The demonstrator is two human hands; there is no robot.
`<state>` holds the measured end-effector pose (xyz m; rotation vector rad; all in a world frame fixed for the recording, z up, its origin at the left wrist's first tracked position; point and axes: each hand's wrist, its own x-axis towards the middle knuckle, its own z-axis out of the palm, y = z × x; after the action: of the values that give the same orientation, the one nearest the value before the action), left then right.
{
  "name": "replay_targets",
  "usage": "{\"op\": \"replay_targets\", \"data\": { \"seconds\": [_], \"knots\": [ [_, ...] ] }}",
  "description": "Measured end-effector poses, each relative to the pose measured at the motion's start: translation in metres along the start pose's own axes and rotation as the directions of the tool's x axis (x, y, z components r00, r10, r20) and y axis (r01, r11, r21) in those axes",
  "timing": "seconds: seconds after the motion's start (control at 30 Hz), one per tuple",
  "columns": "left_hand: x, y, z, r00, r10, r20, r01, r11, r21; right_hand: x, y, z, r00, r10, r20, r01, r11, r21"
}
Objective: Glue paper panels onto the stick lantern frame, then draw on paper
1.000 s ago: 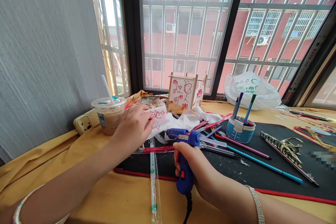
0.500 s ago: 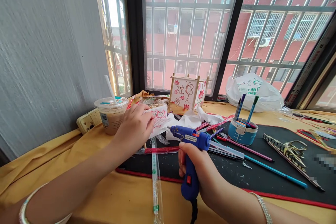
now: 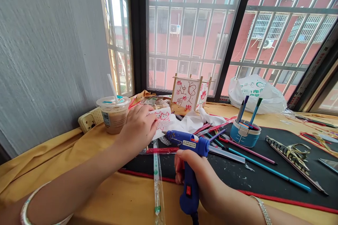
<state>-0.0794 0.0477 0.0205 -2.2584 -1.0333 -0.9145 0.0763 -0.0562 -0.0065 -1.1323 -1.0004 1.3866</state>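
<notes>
My left hand [image 3: 138, 128] rests with curled fingers on a white paper panel [image 3: 163, 119] drawn with red flowers, seeming to pinch its edge. My right hand [image 3: 195, 172] grips a blue hot glue gun [image 3: 191, 144] by its handle. The gun's tip points left, a short way from the paper, with no visible contact. A translucent glue stick [image 3: 227, 154] runs out of the gun's back end. Behind the hands stands a small wooden-framed paper lantern [image 3: 186, 93] with red drawings and characters.
A plastic cup [image 3: 114, 116] with a straw and a wall socket strip [image 3: 89, 119] stand left. A black mat [image 3: 253, 175] holds loose coloured pencils, a blue pen holder [image 3: 245, 134] and gold-handled scissors [image 3: 297, 153]. A wrapped straw [image 3: 157, 182] lies on yellow cloth. Barred windows run behind.
The glue gun has swung left, its tip now nearer the paper, and its glue stick sits lower. My left hand stays on the paper. The whole view has shifted slightly.
</notes>
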Motion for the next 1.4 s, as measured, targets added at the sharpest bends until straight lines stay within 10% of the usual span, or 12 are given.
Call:
{"op": "replay_targets", "data": {
  "seconds": [1.4],
  "knots": [
    [0.001,-0.003,0.0,1.0,-0.021,0.013,0.021,0.999,-0.032,0.013,-0.005,-0.009,0.968,0.116,-0.221,-0.126,0.991,-0.034]
  ]
}}
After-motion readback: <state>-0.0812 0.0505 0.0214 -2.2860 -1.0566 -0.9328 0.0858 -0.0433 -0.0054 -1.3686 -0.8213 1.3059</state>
